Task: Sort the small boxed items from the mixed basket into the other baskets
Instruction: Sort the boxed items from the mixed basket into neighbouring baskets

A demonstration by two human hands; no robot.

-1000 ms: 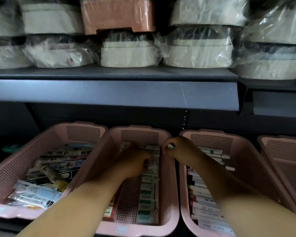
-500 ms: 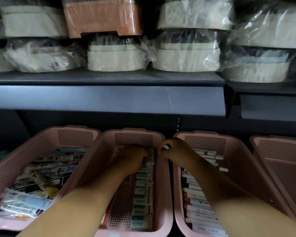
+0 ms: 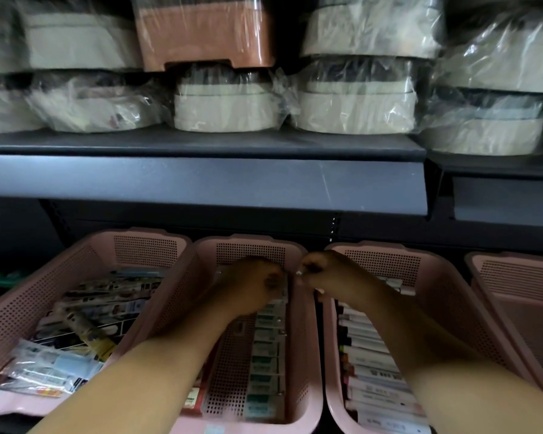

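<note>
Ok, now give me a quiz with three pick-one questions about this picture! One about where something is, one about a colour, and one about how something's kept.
1. Where is the left hand?
A) leftmost basket
B) second basket from the left
C) far-right basket

2. What colour are the baskets?
A) blue
B) green
C) pink

3. How are the tubs on the upper shelf kept?
A) wrapped in clear plastic
B) bare
C) in paper bags

Answers:
1 B, it sits at that basket's far end.
2 C, every basket wall is pink.
3 A, crinkly shiny film covers them.
</note>
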